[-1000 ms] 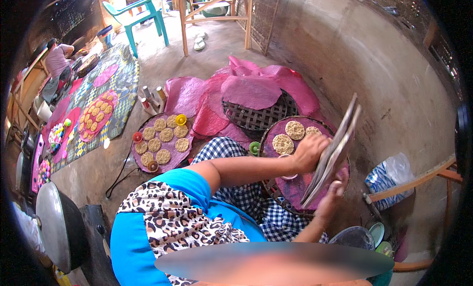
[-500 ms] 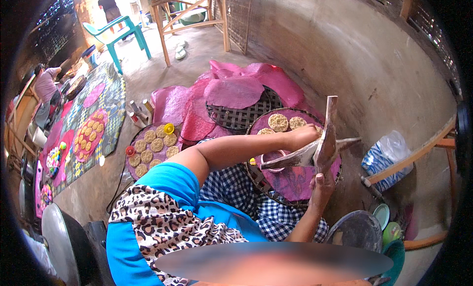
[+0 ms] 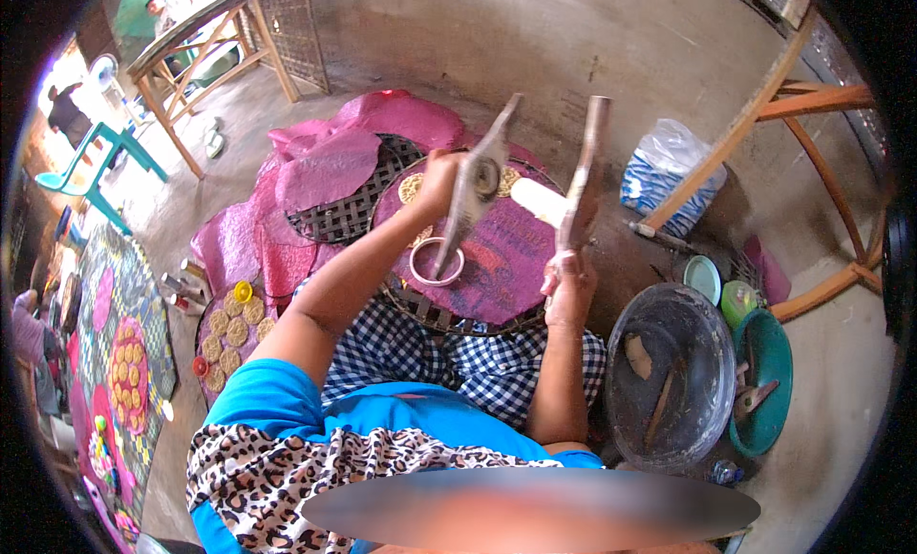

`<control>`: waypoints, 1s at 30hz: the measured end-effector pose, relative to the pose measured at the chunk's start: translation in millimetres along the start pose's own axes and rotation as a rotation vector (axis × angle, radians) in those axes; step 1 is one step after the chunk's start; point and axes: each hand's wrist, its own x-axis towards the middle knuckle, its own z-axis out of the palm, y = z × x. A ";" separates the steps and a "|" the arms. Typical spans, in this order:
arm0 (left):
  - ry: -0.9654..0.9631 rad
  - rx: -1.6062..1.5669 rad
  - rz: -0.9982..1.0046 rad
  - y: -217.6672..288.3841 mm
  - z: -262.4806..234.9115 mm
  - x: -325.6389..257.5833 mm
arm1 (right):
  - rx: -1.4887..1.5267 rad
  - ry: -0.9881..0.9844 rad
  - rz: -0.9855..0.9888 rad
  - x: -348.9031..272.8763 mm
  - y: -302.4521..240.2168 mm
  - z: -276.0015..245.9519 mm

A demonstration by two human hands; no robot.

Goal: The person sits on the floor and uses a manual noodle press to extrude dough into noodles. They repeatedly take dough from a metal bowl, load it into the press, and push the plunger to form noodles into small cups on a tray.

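Note:
My left hand (image 3: 442, 183) is closed on one half of a wooden dough press (image 3: 485, 180), a long bar with a round hole in its wide middle. In my right hand (image 3: 570, 288) is the other half, a wooden plunger bar (image 3: 588, 162) held upright by its lower end. A thick white cylinder (image 3: 540, 202) juts from it toward the left half. Both halves are apart, above a round woven tray (image 3: 401, 301) lined with a pink sheet (image 3: 511, 267). Coiled dough rounds (image 3: 411, 187) lie at its far side. A white-rimmed round container (image 3: 460, 267) sits below my left hand.
On the left is another tray of dough coils (image 3: 229, 332). Pink sheets (image 3: 330, 172) and a dark woven tray (image 3: 330, 220) lie beyond. A dark basin (image 3: 673, 372), a green basin (image 3: 764, 382), a plastic bag (image 3: 669, 177) and a wooden frame (image 3: 735, 158) stand on the right.
The two press halves, crossed together before, are now apart, showing the white cylinder. My left hand has moved left with its half. The view has swung to the right.

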 end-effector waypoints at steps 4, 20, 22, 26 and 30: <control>-0.044 -0.203 -0.261 9.1 -3.9 -2.5 | 0.321 -0.210 0.324 16.5 4.9 -26.1; -0.139 -1.789 -0.443 37.6 -15.7 43.9 | -0.054 -0.615 0.274 10.5 10.9 -28.1; -0.144 -1.694 -0.451 35.3 -43.6 41.7 | -0.281 -0.447 0.054 15.8 -16.2 -67.4; -0.187 -1.714 -0.379 36.4 -118.1 20.6 | -0.564 -0.150 0.168 35.2 -76.4 -192.7; -0.111 -1.594 -0.446 34.5 -174.8 -11.5 | -1.010 -0.193 0.386 44.0 -52.4 -299.5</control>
